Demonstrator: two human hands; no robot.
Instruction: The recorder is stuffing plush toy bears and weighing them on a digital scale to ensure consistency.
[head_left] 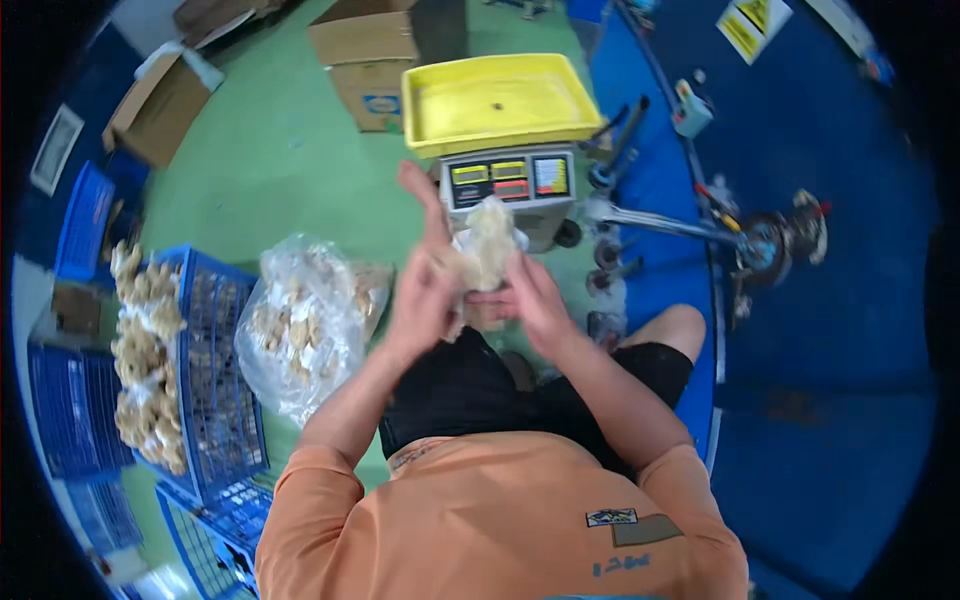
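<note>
Small clear bag of pale ginger-like roots [487, 243], held up at the centre of the head view between both hands, just in front of the weighing scale [510, 185], which stands at 12 o'clock from it. The left hand [425, 285] lies against the bag's 9 o'clock side with fingers stretched upward, motion-blurred, so whether it actually clasps the bag cannot be told. The right hand [530, 298] closes its fingers on the bag's lower edge at about 5 o'clock. The scale carries a yellow tray [500, 100] above its display panel. At 9 o'clock from the hands a large clear sack [300, 325] of the same roots rests on the green floor [270, 160]; beyond it, further toward 9 o'clock, a blue crate [215, 380] has more roots piled on its rim. Cardboard boxes [365, 50] stand at 11 o'clock.
</note>
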